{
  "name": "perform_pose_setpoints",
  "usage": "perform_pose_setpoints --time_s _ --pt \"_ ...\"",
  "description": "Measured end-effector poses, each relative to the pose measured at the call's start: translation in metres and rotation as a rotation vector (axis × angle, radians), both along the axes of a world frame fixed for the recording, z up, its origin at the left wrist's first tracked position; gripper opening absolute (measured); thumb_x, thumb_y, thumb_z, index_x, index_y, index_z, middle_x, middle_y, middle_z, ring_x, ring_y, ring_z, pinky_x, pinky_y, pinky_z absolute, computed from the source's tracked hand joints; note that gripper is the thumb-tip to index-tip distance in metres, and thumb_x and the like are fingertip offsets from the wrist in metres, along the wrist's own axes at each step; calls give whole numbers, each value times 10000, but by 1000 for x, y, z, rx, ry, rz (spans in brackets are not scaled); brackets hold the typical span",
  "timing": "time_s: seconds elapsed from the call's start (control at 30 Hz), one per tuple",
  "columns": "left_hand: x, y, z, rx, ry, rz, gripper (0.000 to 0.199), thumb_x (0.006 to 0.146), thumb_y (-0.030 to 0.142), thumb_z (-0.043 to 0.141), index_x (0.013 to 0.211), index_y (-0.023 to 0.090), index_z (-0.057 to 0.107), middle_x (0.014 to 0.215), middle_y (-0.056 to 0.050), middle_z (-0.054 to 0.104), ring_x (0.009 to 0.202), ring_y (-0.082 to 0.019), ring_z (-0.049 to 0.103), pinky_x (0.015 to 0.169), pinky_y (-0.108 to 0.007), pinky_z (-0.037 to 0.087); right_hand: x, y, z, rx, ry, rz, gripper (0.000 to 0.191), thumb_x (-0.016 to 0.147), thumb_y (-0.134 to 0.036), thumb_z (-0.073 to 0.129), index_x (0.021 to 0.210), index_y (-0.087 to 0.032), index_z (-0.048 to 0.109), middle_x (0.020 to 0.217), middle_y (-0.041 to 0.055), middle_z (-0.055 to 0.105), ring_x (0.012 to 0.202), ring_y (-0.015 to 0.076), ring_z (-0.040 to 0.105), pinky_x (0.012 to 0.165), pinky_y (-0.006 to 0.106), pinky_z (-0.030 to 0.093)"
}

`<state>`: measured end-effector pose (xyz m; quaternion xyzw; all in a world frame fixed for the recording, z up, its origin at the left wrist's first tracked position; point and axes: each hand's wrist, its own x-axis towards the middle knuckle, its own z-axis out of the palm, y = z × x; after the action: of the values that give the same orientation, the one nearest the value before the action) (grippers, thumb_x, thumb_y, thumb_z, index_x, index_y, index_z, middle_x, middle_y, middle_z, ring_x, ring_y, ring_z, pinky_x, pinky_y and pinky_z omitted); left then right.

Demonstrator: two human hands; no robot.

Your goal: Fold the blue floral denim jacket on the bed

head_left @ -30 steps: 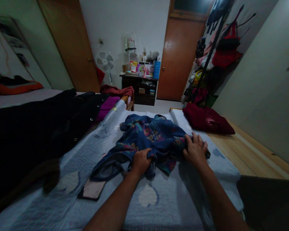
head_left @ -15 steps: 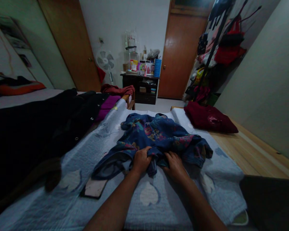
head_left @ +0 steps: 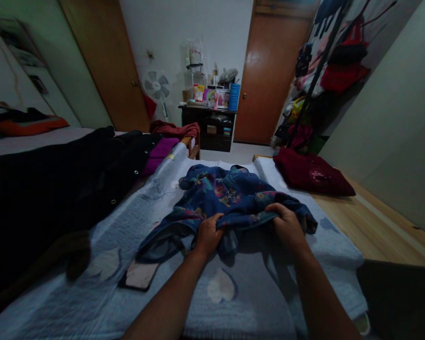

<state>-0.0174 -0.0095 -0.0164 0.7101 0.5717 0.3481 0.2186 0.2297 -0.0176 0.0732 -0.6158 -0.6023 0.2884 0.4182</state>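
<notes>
A dark blue garment with a floral print (head_left: pixel 230 189) lies rumpled on the light blue bed cover (head_left: pixel 248 302). My left hand (head_left: pixel 209 234) is closed on its near edge, around the middle. Farther right, my right hand (head_left: pixel 286 225) pinches the same near edge, and the cloth between the two hands is drawn fairly straight. Below the left hand a fold of the garment hangs onto the cover. The fingertips under the cloth are hidden.
A phone-like flat object (head_left: pixel 140 275) lies left of my left forearm. Dark clothing (head_left: pixel 56 189) covers the left side. A folded maroon garment (head_left: pixel 313 172) rests at the right, partly on a wooden surface (head_left: pixel 378 219). A dark cabinet (head_left: pixel 216 141) stands behind.
My right hand has moved right and slightly up, now holding the garment's near edge, which is stretched between the hands. My left hand keeps its hold. The view has shifted slightly.
</notes>
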Motion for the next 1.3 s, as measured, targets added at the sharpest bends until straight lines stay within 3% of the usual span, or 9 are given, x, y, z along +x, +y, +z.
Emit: perform_pose_setpoints --time_s 0.13,0.33,0.47,0.57,0.73,0.8,0.97,1.13,1.3 --pt "1 1 -2 7 35 -11 357 862 289 579 1208 205 618 1153 -71 703 1070 -240 644 961 -359 468 17 4 14 39 223 -230 375 652 -246 514 968 -183 707 674 -19 645 532 134 527 507 241 387" --pt "5 -9 8 149 191 -76 568 770 331 675 1304 194 537 1229 -98 635 1119 -288 566 1010 -441 397 17 13 29 328 422 -296 271 603 -179 481 793 -182 673 1090 56 697 810 176 643 650 280 478" --pt "8 -21 18 218 282 -78 750 726 288 698 1419 228 418 1323 -104 555 1210 -309 487 1086 -488 296 22 14 39 495 329 -406 228 635 -177 444 759 -187 635 1074 57 691 903 206 642 751 334 497" --pt "10 -25 20 159 362 -66 809 724 276 707 1457 230 367 1263 -103 578 1141 -304 522 1036 -469 341 29 14 37 573 85 -471 242 688 -183 412 761 -199 642 1069 60 680 1054 233 612 910 382 462" --pt "12 -28 25 54 518 -167 573 769 268 691 1319 277 532 1089 -75 616 997 -274 572 889 -418 418 27 13 21 44 -670 65 235 708 -235 509 792 -211 726 929 84 705 1008 268 601 958 417 398" --pt "12 -32 33 58 546 -204 514 777 252 682 1275 290 563 1084 -71 610 1001 -269 568 876 -410 418 18 10 19 -100 -847 160 266 759 -297 542 927 -228 737 1006 88 709 1046 294 584 959 457 369" --pt "12 -45 62 106 586 -257 406 832 205 599 1229 291 588 1069 -75 615 997 -260 568 845 -405 422 -18 2 29 -31 -978 75 367 871 -420 510 1115 -203 677 1110 134 689 1071 347 553 940 530 341" --pt "16 -51 63 46 556 -362 349 866 173 523 1170 304 633 997 -59 648 937 -242 603 814 -384 443 -57 16 27 205 -932 29 314 892 -315 495 1162 -238 637 1277 100 625 1296 348 402 1098 632 74" --pt "10 -49 47 -133 474 -577 502 726 416 725 1210 312 644 1058 -57 664 975 -276 626 865 -380 478 -92 53 -10 125 -795 264 437 893 -291 506 1306 -155 555 1417 155 499 1303 282 436 1114 450 262"
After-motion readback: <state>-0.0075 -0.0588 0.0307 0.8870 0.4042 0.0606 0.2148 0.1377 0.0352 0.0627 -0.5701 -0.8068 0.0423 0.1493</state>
